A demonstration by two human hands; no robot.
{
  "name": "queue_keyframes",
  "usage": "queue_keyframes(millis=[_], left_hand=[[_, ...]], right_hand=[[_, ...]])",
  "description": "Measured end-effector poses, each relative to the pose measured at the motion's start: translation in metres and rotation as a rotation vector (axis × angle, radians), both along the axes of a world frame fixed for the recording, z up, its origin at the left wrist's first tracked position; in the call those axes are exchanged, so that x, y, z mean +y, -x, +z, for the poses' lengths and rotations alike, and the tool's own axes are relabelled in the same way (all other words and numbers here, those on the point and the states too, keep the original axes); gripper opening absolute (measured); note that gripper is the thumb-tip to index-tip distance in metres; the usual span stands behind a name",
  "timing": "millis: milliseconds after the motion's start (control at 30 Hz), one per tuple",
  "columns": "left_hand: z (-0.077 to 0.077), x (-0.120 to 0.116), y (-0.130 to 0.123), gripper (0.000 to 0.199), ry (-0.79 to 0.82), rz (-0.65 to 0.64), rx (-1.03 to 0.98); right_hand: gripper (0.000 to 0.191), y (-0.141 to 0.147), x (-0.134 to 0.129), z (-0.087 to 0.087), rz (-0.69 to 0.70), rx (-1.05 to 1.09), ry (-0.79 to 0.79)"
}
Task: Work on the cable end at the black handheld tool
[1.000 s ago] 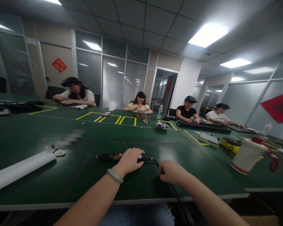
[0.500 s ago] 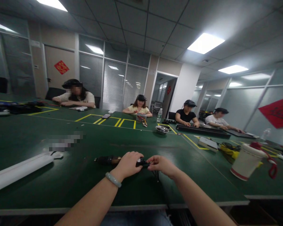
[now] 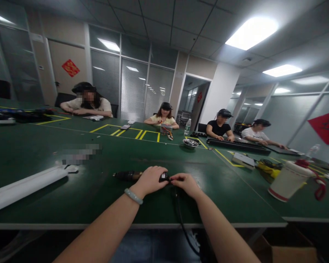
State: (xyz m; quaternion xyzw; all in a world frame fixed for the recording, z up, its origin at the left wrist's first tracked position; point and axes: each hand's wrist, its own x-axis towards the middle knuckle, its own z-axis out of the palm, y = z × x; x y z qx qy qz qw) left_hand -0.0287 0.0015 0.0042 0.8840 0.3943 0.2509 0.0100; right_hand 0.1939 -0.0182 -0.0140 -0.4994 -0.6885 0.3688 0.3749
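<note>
An electric screwdriver (image 3: 126, 175), dark with a brownish middle, lies on the green table with its tip pointing left. My left hand (image 3: 152, 178), a pale green bangle on its wrist, is wrapped over the tool's body and hides part of it. At the tool's right end, my right hand (image 3: 185, 183) is closed in a pinch around the end of a black cable (image 3: 180, 215). Its fingertips hide the join, so I cannot tell whether cable and tool are connected. From there the cable runs over the table's front edge.
A long white object (image 3: 27, 190) lies at left. To the right stand a cream cup (image 3: 287, 182) with a red strap and a grey-white box (image 3: 243, 160). A metal bowl (image 3: 190, 144) and water bottle (image 3: 188, 126) are farther back. Several people sit working across the table.
The view has tilted down a little, so things sit higher. My right hand remains at the tool's right end, and more of the cable shows below it. My left hand keeps its hold.
</note>
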Motion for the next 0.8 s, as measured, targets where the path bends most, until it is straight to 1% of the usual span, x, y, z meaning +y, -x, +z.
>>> queue_keyframes(millis=[167, 267, 433, 533, 700, 800], left_hand=[[0.002, 0.001, 0.003, 0.042, 0.016, 0.018, -0.004], [0.002, 0.001, 0.003, 0.040, 0.009, 0.012, -0.011], [-0.001, -0.001, -0.003, 0.039, -0.048, -0.016, -0.015], [-0.003, -0.001, -0.007, 0.038, -0.066, -0.017, -0.005], [-0.003, -0.002, -0.011, 0.040, -0.076, 0.000, 0.054], [-0.001, -0.003, -0.015, 0.035, -0.073, -0.001, 0.077]], right_hand=[[0.036, -0.012, -0.003, 0.000, -0.067, -0.086, 0.058], [0.037, -0.013, -0.003, -0.002, -0.046, -0.088, 0.071], [0.035, -0.016, -0.005, -0.002, -0.007, -0.132, 0.076], [0.034, -0.018, -0.006, -0.002, 0.016, -0.115, 0.093], [0.033, -0.018, -0.007, -0.001, -0.018, -0.046, 0.085], [0.029, -0.017, -0.007, 0.001, -0.016, -0.037, 0.087]])
